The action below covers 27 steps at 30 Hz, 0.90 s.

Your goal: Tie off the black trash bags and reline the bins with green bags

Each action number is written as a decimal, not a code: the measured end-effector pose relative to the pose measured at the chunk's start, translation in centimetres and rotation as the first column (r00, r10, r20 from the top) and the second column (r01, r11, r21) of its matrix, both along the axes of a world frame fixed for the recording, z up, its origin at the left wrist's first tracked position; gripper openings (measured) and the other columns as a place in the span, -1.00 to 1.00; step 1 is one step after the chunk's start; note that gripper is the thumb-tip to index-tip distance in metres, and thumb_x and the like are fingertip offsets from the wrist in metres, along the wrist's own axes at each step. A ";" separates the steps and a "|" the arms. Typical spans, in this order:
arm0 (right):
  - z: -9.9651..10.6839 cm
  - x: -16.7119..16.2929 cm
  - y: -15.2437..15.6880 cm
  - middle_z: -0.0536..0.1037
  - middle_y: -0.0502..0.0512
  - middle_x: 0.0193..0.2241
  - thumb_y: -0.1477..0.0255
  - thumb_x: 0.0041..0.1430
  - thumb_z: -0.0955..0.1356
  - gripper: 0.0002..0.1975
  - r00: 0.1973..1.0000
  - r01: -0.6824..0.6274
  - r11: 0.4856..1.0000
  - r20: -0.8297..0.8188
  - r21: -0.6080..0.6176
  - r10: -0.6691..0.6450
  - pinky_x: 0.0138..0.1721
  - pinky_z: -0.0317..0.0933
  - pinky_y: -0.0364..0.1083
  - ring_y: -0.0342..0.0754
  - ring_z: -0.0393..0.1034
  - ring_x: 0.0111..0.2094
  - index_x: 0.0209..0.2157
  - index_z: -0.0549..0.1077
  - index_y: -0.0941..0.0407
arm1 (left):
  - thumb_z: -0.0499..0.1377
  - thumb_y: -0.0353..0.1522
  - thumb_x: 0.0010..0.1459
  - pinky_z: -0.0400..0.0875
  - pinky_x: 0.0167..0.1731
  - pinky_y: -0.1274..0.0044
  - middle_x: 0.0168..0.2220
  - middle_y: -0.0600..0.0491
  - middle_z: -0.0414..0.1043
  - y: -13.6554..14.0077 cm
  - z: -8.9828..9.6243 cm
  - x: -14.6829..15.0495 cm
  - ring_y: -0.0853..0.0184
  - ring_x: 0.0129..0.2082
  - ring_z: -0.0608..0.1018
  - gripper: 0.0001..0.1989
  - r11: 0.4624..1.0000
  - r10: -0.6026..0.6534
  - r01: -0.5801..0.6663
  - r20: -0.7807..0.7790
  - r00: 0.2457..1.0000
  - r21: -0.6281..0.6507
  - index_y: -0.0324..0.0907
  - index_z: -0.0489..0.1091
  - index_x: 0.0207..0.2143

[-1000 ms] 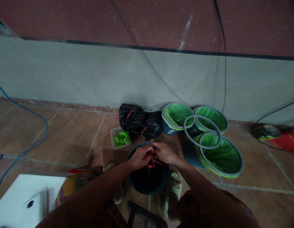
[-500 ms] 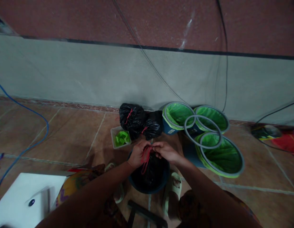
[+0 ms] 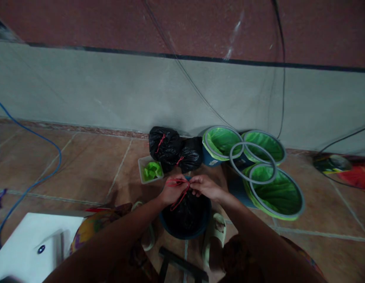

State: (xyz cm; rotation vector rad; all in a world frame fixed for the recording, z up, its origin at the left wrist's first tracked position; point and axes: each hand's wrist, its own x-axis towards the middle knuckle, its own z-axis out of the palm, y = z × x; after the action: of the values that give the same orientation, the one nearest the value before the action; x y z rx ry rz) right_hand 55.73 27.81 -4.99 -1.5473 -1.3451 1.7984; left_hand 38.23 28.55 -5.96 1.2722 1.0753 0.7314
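Observation:
A black plastic bag [image 3: 187,212] sits inside a dark blue bin [image 3: 167,227] on the floor in front of me. My left hand [image 3: 171,190] and my right hand [image 3: 204,187] meet above the bag's gathered top. Both pinch a thin red string [image 3: 178,188]; one strand runs left from my fingers and another hangs down over the bag. Two other black bags [image 3: 173,149], each closed with red string, lie just beyond by the wall.
A small white tray with green pieces [image 3: 151,170] lies left of the tied bags. Three green-lined bins [image 3: 273,192] and a loose grey ring [image 3: 252,162] stand at right. A white box [image 3: 32,245] is at lower left, a blue cable [image 3: 37,157] beyond it.
My hands have risen slightly from the bin's middle toward its far rim. The red string, first a small loop between my fingers, is now drawn out sideways to the left.

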 end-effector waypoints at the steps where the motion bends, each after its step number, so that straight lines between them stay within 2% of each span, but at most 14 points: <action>1: 0.1 -0.1 0.0 0.46 -0.05 -0.55 0.45 0.15 0.31 -0.89 0.999 -0.018 1.000 0.052 0.013 0.017 -0.55 0.17 -0.26 -0.22 0.36 -0.55 -0.39 0.46 0.15 | 0.21 -0.32 0.06 0.22 -0.51 0.59 -0.60 0.17 0.34 0.0 0.0 0.0 0.45 -0.59 0.37 -0.84 1.000 -0.009 0.009 0.010 1.000 -0.026 -0.19 0.35 -0.52; 4: 1.0 -0.3 -0.1 0.50 0.00 -0.49 0.52 0.19 0.23 -0.82 0.941 -0.156 0.978 0.322 0.138 0.105 -0.46 0.22 -0.21 -0.16 0.41 -0.48 -0.33 0.47 0.14 | 0.25 -0.29 0.03 0.22 -0.53 0.59 -0.61 0.16 0.35 0.1 -0.1 0.0 0.44 -0.60 0.39 -0.81 0.994 -0.026 0.031 0.048 0.999 -0.102 -0.19 0.36 -0.52; 7: 2.2 -0.4 -0.2 0.60 0.13 -0.32 0.49 0.22 0.23 -0.79 0.761 -0.367 0.889 0.638 0.274 0.117 -0.23 0.26 -0.13 -0.05 0.49 -0.26 -0.25 0.50 0.14 | 0.27 -0.32 -0.03 0.21 -0.51 0.59 -0.59 0.16 0.36 0.3 -0.2 0.2 0.45 -0.57 0.38 -0.84 0.995 0.002 0.002 0.046 0.999 -0.103 -0.21 0.39 -0.55; 10: 3.0 -0.6 -0.3 0.61 0.20 -0.22 0.41 0.27 0.21 -0.75 0.583 -0.486 0.841 0.806 0.239 0.107 -0.15 0.23 -0.10 0.02 0.50 -0.16 -0.18 0.49 0.12 | 0.24 -0.39 -0.05 0.21 -0.51 0.59 -0.58 0.15 0.37 0.4 -0.2 0.4 0.44 -0.56 0.39 -0.91 0.990 0.065 -0.063 0.014 0.998 -0.129 -0.20 0.41 -0.56; 12: 3.1 -0.6 -0.4 0.62 0.20 -0.21 0.38 0.29 0.20 -0.74 0.528 -0.515 0.835 0.839 0.192 0.132 -0.16 0.21 -0.11 0.02 0.50 -0.16 -0.16 0.48 0.11 | 0.23 -0.38 -0.05 0.19 -0.56 0.58 -0.61 0.15 0.35 0.3 -0.1 0.6 0.43 -0.60 0.38 -0.91 0.975 0.104 -0.099 0.018 0.994 -0.199 -0.19 0.41 -0.56; 15: 3.0 -0.4 -0.4 0.62 0.19 -0.19 0.38 0.30 0.20 -0.74 0.508 -0.529 0.834 0.846 0.158 0.163 -0.17 0.20 -0.11 0.01 0.51 -0.15 -0.13 0.47 0.10 | 0.24 -0.34 -0.04 0.22 -0.56 0.56 -0.60 0.14 0.37 0.3 -0.2 0.7 0.41 -0.62 0.39 -0.90 0.959 0.165 -0.137 0.094 0.982 -0.249 -0.18 0.42 -0.54; 18: 2.8 0.0 -0.2 0.63 0.18 -0.20 0.38 0.30 0.21 -0.73 0.495 -0.523 0.841 0.852 0.135 0.172 -0.18 0.20 -0.10 0.02 0.51 -0.17 -0.11 0.48 0.09 | 0.24 -0.35 -0.03 0.31 -0.47 0.54 -0.54 0.11 0.44 0.3 -0.5 0.7 0.41 -0.56 0.43 -0.90 0.953 0.217 -0.171 0.170 0.961 -0.251 -0.20 0.45 -0.53; 27: 2.8 0.4 -0.2 0.64 0.18 -0.19 0.40 0.27 0.21 -0.70 0.460 -0.517 0.852 0.866 0.080 0.197 -0.21 0.20 -0.10 0.04 0.52 -0.14 -0.12 0.53 0.06 | 0.31 -0.38 -0.12 0.34 -0.30 0.53 -0.52 0.10 0.45 0.2 -1.1 0.3 0.41 -0.50 0.46 -0.88 0.917 0.306 -0.176 0.350 0.886 -0.357 -0.23 0.45 -0.51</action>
State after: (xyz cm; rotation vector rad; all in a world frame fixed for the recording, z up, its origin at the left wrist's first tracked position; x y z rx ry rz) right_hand 56.14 27.60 -2.17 -2.1276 -2.4493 0.8052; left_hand 38.54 28.76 -7.10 0.6765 0.9726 0.9221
